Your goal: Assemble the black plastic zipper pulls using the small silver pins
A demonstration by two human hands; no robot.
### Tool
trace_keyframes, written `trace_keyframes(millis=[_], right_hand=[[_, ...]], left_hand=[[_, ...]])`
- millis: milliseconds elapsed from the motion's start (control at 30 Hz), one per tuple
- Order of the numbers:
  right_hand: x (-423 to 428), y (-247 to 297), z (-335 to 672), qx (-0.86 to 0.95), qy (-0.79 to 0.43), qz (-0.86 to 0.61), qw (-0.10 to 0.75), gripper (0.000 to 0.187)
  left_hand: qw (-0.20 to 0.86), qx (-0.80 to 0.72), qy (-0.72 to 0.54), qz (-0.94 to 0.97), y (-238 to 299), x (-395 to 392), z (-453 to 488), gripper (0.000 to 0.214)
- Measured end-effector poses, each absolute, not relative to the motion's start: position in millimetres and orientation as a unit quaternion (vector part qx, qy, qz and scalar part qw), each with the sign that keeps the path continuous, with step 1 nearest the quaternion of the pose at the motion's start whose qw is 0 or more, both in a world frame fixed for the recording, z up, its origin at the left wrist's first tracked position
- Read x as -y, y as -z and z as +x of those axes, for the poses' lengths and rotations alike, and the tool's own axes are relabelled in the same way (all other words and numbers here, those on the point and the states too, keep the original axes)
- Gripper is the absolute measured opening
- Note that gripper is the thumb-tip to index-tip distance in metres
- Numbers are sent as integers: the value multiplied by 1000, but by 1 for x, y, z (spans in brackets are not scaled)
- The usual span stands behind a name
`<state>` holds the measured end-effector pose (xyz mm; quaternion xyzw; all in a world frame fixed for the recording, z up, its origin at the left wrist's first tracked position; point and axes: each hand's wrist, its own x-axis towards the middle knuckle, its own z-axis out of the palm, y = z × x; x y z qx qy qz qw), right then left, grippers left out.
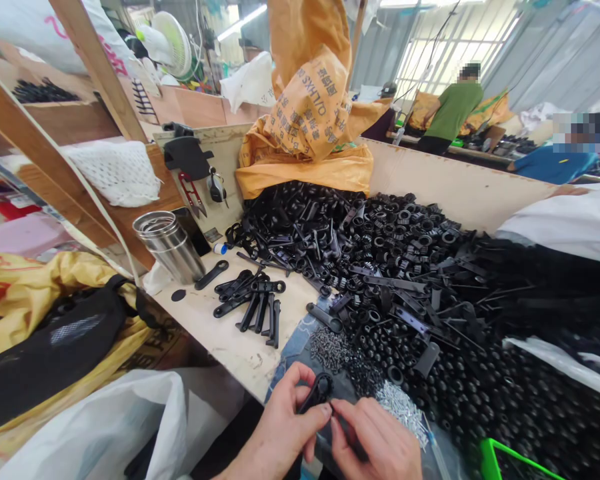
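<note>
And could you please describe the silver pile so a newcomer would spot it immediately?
From the big black heap of parts on the bench, come down toward the right hand. Just beyond that hand lies the silver pile of small slim pieces, bright where neighbouring piles are dark.

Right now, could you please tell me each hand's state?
Left hand: closed, holding a black plastic part.
Right hand: curled beside it; whether it holds anything cannot be told.
</note>
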<state>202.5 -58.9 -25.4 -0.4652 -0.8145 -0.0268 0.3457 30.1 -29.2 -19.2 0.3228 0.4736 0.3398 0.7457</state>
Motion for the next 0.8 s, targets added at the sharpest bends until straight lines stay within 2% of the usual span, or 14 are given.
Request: trace_keyframes(millis=[167,433,600,800], right_hand=[[57,26,202,820,29,-459,341,15],[58,30,199,790,-29,-471,392,24],[58,28,197,775,-62,-485,401,16],[58,30,197,775,-77,-489,394,13]], left_hand=[[741,-482,-359,299,17,29,33,42],[744,-474,-372,290,20,30,35,49],[747,-471,-372,285,27,32,36,59],[743,-479,-364,294,29,32,36,57]])
